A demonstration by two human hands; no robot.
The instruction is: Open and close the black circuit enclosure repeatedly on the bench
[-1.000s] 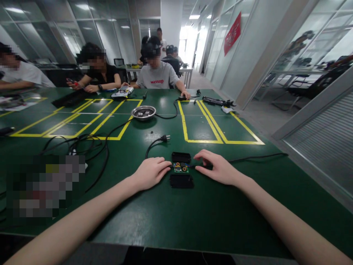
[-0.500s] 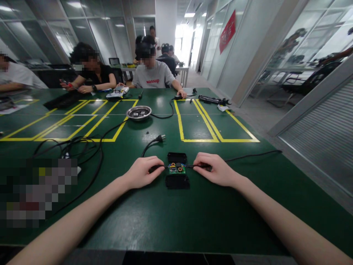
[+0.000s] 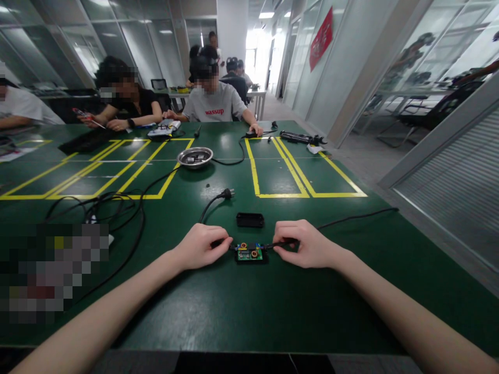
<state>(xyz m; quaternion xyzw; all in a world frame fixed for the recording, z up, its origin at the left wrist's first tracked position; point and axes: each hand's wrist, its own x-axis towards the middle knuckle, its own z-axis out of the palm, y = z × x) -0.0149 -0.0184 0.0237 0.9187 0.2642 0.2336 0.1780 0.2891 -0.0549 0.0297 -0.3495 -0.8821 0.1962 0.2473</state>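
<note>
A small green circuit board (image 3: 250,252) with copper-wound coils lies over the nearer black casing half (image 3: 249,261), covering most of it. Whether it is fully seated inside I cannot tell. My left hand (image 3: 206,245) pinches the black power cord at the board's left end; that cord's plug (image 3: 227,194) rests beyond the hand. On the other side, my right hand (image 3: 304,243) is closed on the black cable (image 3: 281,243) leaving the board's right end. The other black casing half (image 3: 250,219) sits apart, just beyond the board, with its hollow side up.
A metal bowl (image 3: 195,157) holding small metal parts stands farther back. Coiled black cables (image 3: 97,208) lie at left, near a blurred-out patch. Yellow tape (image 3: 280,196) marks the green table (image 3: 304,311). Opposite, a co-worker (image 3: 218,101) touches a black device (image 3: 251,134).
Both hands have brought the circuit board toward me, from between the two casing halves to over the nearer one. The farther casing half stays in place.
</note>
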